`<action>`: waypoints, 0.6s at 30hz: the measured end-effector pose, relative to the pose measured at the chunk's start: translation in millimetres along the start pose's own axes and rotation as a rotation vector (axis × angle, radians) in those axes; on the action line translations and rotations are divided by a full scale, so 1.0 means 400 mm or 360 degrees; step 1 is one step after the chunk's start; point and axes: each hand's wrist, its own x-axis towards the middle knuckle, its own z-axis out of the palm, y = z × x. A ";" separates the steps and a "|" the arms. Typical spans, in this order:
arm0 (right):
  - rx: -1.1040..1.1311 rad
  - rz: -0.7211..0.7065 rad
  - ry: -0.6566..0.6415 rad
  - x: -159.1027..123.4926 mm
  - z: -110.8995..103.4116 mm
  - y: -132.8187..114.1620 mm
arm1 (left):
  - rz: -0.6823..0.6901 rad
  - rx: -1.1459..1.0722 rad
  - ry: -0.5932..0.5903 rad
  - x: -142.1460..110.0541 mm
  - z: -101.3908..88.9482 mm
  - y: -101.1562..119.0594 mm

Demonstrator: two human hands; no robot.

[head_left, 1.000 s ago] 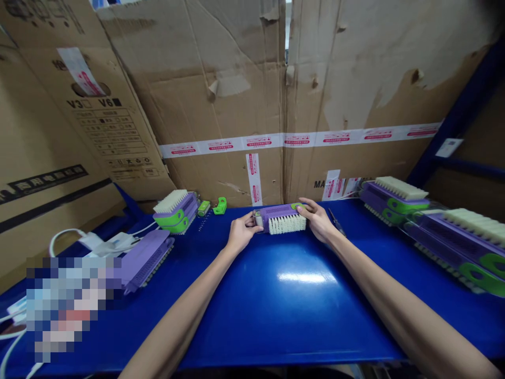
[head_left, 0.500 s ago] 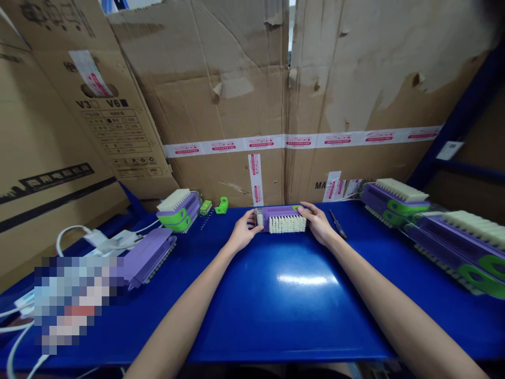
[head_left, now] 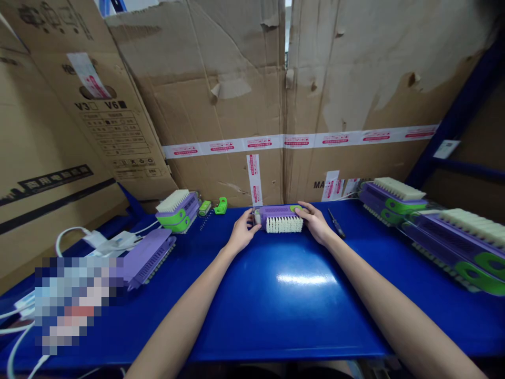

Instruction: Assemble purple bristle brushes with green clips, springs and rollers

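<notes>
A purple brush (head_left: pixel 272 211) with a block of cream bristles facing me is held between both hands near the back of the blue table (head_left: pixel 292 305). My left hand (head_left: pixel 241 231) is closed on its left end, beside a pale, clear-looking part. Around the right end, near a yellow-green spot, my right hand (head_left: pixel 315 222) is closed too. Just right of that hand lies a dark screwdriver (head_left: pixel 336 223). To the left of my left hand are a green bracket-like piece (head_left: pixel 221 206) and a small green block (head_left: pixel 205 208).
At left stand stacked purple-and-green brushes (head_left: pixel 178 210), a purple brush lying bristles down (head_left: pixel 148 256) and a white power strip (head_left: pixel 106 243) with cables. More brushes (head_left: pixel 394 197) line the right side. A cardboard wall (head_left: pixel 221 105) closes off the back.
The view has shifted very slightly, so everything sits a little further left. Both hands keep the same hold on the brush.
</notes>
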 end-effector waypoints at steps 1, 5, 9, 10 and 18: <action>-0.0002 0.0005 -0.0004 -0.001 0.001 0.000 | 0.0005 0.0036 0.0025 0.000 0.000 -0.002; -0.0019 0.0015 -0.0033 -0.002 0.002 -0.001 | 0.0037 0.0174 0.0112 0.000 0.000 -0.013; -0.0045 0.0002 -0.0052 -0.003 0.004 0.000 | 0.0054 0.0355 0.0222 0.002 -0.004 -0.031; -0.0066 -0.0003 -0.0059 -0.003 0.005 0.000 | 0.0043 0.0410 0.0269 0.002 -0.005 -0.034; -0.0121 -0.0006 -0.0059 -0.004 0.012 -0.001 | 0.0016 0.0554 0.0252 0.002 -0.012 -0.030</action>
